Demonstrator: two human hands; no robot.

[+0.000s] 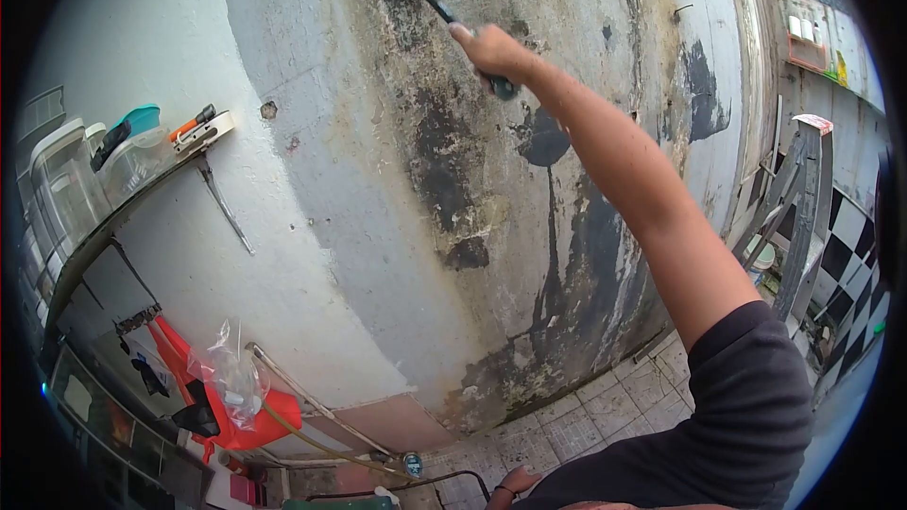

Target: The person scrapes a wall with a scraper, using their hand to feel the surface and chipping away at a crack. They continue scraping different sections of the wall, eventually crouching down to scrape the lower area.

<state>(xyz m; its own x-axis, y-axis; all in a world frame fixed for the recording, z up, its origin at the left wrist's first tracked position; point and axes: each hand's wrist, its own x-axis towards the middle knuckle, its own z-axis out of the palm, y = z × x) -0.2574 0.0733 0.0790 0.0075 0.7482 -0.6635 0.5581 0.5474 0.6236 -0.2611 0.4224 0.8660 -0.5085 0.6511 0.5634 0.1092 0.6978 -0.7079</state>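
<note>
My right hand [493,53] is raised high against the stained wall [510,189], its fingers wrapped round the handle of a black-and-teal hand tool [436,4]. The tool's grey head is at the wall near the top of the view, blurred, so its exact kind cannot be made out. Its rounded butt end sticks out below my fist. Low in the view, my left hand [518,481] hangs close to my body, with a dark band at the wrist. What its fingers are doing is not clear.
A shelf [142,191] with plastic containers [66,179] juts out at left. Below it hang a red cloth-like item [255,427] and a clear plastic bag [231,382]. A stepladder [803,208] stands at right. A hose [321,444] runs near the tiled floor [605,406].
</note>
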